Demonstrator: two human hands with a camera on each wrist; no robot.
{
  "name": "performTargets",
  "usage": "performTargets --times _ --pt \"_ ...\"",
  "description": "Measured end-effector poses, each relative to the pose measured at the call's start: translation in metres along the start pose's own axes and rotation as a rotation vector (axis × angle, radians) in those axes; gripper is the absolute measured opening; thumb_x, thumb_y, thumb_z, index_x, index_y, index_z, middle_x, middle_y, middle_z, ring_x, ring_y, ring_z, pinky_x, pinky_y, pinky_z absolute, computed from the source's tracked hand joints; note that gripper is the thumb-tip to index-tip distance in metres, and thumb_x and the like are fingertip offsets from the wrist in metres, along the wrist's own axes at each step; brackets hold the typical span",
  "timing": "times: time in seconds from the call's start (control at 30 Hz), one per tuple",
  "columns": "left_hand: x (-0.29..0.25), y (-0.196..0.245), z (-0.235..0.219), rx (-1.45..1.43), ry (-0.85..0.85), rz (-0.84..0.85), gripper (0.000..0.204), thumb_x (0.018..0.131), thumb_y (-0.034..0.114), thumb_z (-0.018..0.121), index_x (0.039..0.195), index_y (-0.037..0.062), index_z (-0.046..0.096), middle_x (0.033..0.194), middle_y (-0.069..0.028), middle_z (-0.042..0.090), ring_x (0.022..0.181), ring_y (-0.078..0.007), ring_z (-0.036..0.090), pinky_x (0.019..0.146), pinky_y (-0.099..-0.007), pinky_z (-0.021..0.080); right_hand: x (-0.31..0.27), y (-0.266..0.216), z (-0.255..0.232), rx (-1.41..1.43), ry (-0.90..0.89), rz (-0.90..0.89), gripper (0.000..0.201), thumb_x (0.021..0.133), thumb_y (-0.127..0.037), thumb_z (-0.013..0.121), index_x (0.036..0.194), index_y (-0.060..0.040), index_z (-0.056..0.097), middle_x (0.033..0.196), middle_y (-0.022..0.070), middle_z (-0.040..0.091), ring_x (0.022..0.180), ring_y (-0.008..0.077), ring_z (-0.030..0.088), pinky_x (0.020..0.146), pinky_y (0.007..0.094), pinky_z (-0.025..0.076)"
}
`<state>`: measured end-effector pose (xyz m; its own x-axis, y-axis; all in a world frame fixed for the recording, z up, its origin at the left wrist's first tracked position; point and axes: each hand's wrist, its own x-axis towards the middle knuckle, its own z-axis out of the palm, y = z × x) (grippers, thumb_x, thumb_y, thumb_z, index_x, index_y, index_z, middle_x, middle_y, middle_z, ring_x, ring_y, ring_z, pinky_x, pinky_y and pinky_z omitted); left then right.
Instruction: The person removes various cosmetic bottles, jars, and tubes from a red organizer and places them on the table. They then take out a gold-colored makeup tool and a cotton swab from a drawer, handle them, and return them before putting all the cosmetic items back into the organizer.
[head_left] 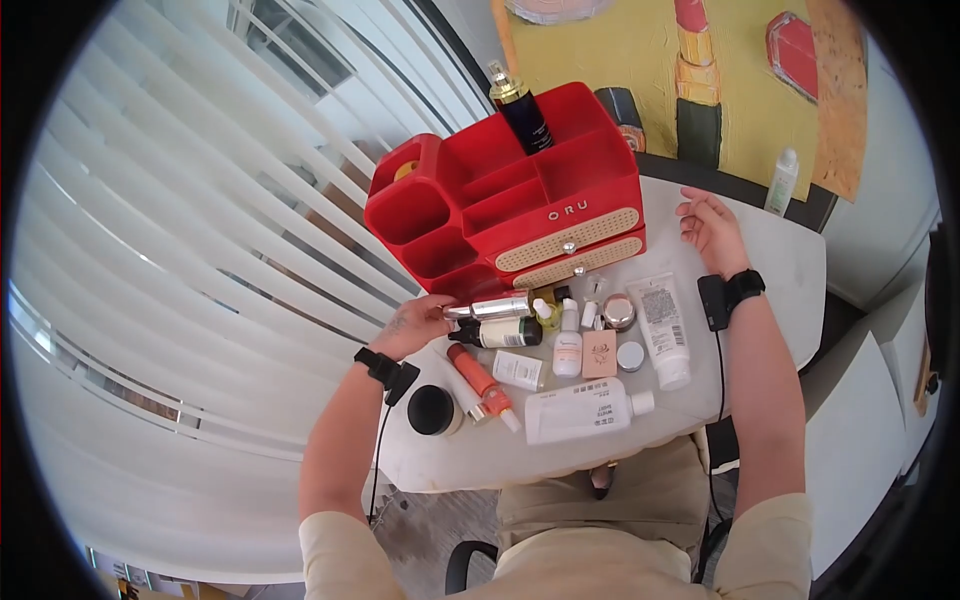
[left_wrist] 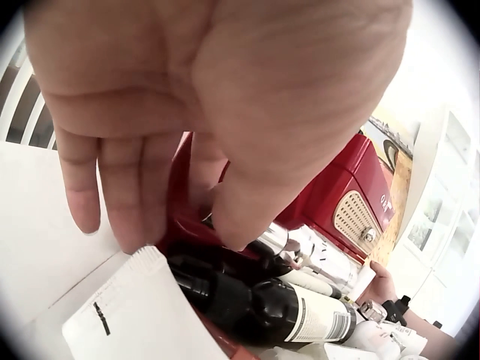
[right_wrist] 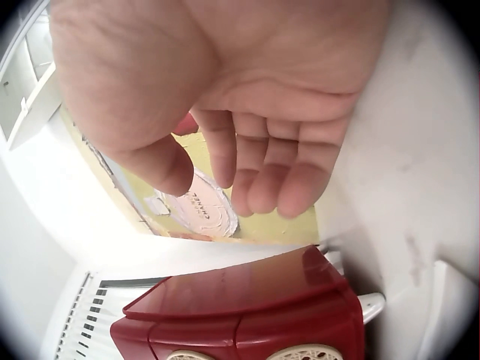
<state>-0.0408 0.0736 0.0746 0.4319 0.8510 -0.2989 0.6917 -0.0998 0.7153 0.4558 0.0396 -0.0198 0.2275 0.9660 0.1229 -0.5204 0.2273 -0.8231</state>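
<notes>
At the left front of the red organizer, my left hand pinches the near end of a silver tube-shaped bottle between thumb and forefinger. Its other fingers hang down in the left wrist view. Just below that bottle lies a black bottle with a pale label, also seen close up as the black bottle in the left wrist view. My right hand hovers to the right of the organizer, fingers loosely bent and holding nothing. A dark bottle with a gold collar stands in the organizer's back compartment.
Several cosmetics crowd the white table: a white tube, a white bottle, a pink box, a dark-lidded jar, a coral tube. A small white bottle stands at the back right. Blinds flank the left.
</notes>
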Motion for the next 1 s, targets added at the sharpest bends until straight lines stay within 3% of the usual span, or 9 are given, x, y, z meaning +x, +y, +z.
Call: performTargets --times 0.37,0.57,0.73,1.0 --pt "-0.001 0.002 -0.002 0.069 0.052 0.041 0.035 0.089 0.005 0.066 0.122 -0.0053 0.06 0.099 -0.0071 0.068 0.09 -0.0122 0.063 0.084 -0.0272 0.052 -0.001 0.0 0.004 -0.029 0.031 0.006 0.025 0.096 -0.014 0.055 0.118 -0.0026 0.059 0.09 0.0044 0.064 0.071 0.0093 0.059 0.065 0.0257 0.05" --pt "-0.012 0.011 -0.002 -0.15 0.093 0.1 0.029 0.091 0.003 0.063 0.119 -0.0038 0.061 0.095 -0.0077 0.068 0.082 -0.0131 0.063 0.076 -0.0271 0.053 0.0 0.001 0.001 -0.039 0.019 0.012 0.027 0.096 -0.014 0.055 0.12 -0.0039 0.058 0.092 0.004 0.064 0.074 0.0098 0.059 0.066 0.0256 0.05" --pt "-0.026 0.034 0.003 -0.303 0.218 0.267 0.023 0.094 0.001 0.058 0.117 -0.0036 0.061 0.094 -0.0081 0.068 0.081 -0.0144 0.064 0.077 -0.0279 0.054 0.0 0.002 0.001 -0.034 0.016 -0.002 0.027 0.096 -0.014 0.054 0.12 -0.0038 0.058 0.092 0.0042 0.064 0.074 0.0099 0.059 0.066 0.0258 0.05" --pt "-0.066 0.092 -0.005 -0.256 0.417 0.377 0.022 0.095 0.001 0.057 0.116 -0.0046 0.061 0.097 -0.0087 0.069 0.082 -0.0138 0.065 0.077 -0.0272 0.054 0.0 0.002 0.001 -0.014 0.027 0.0 0.024 0.095 -0.012 0.056 0.118 -0.0028 0.06 0.091 0.0061 0.066 0.071 0.0104 0.06 0.065 0.026 0.052"
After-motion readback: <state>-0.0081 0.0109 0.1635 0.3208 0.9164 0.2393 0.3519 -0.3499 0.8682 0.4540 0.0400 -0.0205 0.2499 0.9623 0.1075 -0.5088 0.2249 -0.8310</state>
